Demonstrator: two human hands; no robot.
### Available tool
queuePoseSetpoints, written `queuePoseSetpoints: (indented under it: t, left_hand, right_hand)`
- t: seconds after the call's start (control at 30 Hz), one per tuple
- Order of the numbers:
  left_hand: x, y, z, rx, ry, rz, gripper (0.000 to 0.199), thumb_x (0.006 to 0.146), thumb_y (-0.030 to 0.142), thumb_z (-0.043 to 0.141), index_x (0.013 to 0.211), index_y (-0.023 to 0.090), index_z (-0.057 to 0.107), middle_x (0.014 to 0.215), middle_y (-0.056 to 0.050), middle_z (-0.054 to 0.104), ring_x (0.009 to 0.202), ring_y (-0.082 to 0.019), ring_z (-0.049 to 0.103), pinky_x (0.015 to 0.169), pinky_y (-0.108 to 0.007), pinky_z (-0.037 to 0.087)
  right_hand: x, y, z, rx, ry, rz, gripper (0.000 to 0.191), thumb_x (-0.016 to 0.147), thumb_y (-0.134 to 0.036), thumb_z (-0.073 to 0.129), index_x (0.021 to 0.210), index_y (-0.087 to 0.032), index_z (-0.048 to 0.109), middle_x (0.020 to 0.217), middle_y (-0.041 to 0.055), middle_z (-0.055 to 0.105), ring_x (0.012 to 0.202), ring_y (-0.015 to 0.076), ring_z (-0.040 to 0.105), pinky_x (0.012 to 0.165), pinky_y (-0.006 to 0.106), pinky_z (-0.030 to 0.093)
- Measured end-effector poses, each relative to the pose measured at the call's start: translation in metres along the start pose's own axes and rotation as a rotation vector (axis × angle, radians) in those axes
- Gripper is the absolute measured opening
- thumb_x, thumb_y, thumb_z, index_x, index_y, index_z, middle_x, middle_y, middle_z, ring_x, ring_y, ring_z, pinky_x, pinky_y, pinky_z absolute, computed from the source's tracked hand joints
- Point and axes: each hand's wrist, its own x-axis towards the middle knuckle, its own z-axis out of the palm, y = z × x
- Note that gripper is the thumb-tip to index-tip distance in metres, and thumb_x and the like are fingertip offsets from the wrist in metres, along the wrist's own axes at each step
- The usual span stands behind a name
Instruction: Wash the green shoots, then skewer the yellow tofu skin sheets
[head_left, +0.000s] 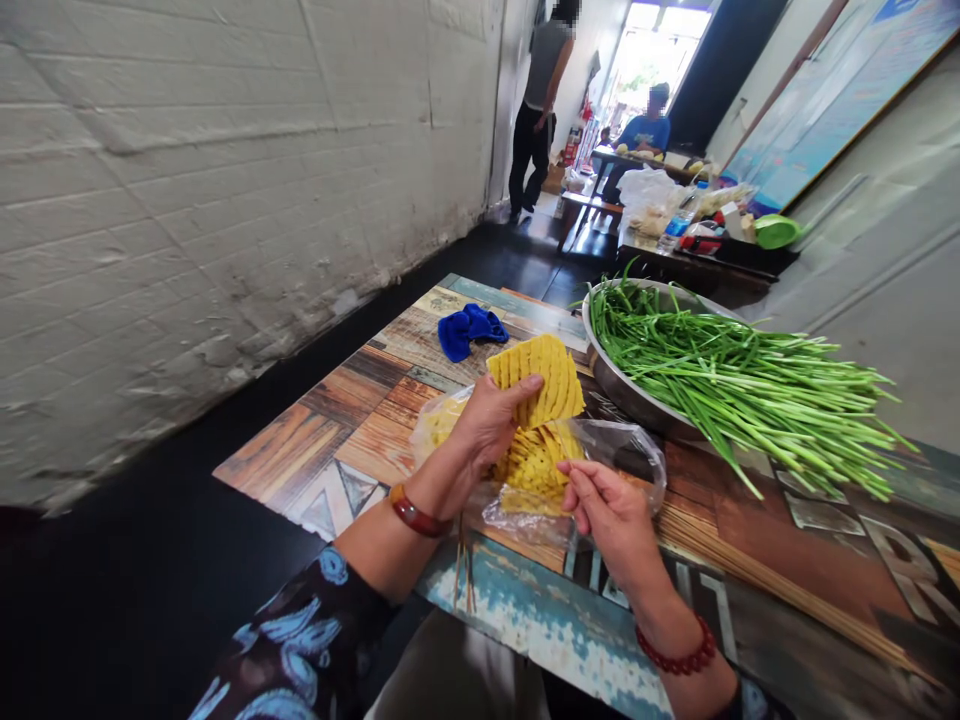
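My left hand (487, 415) grips a yellow, ridged, slit slice of food (538, 378), its thumb lying across the front. Below that wrist, a few thin sticks (465, 575) point down past the table edge; whether the hand holds them too is unclear. My right hand (606, 505) is closed in a pinch just above more yellow slices (532, 465). Anything between those fingertips is too small to make out. The loose slices lie in a clear plastic bag (637, 455) spread open on the patterned wooden table (330, 410).
A metal basin (637, 385) heaped with long green stalks (750, 370) stands at the right. Long thin skewers (795, 590) lie along the table's right side. A blue cloth (471, 328) rests farther back. Two people, one standing (541, 100) and one seated (646, 130), are beyond.
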Motion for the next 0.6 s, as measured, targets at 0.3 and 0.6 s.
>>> queuePoseSetpoints:
  t: [0.3,0.6]
  left_hand:
    - [-0.007,-0.005,0.007,0.023,-0.023,-0.051,0.052,0.057,0.022,0.091,0.106,0.012,0.074,0.092,-0.01,0.079,0.088,-0.028,0.075,0.087,-0.041,0.06]
    - [-0.007,-0.015,0.005,-0.023,-0.071,-0.133,0.043,0.072,0.026,0.085,0.11,0.01,0.073,0.096,-0.011,0.079,0.092,-0.027,0.075,0.093,-0.04,0.057]
  right_hand:
    - [0.001,-0.002,0.004,0.027,0.024,-0.024,0.036,0.092,-0.051,0.064,0.098,-0.017,0.073,0.063,-0.0037,0.06,0.041,0.0042,0.045,0.043,0.018,0.034]
    - [0.001,-0.01,0.006,0.097,0.034,-0.009,0.035,0.092,-0.05,0.065,0.1,-0.017,0.072,0.064,-0.004,0.06,0.042,0.0046,0.046,0.041,0.017,0.035]
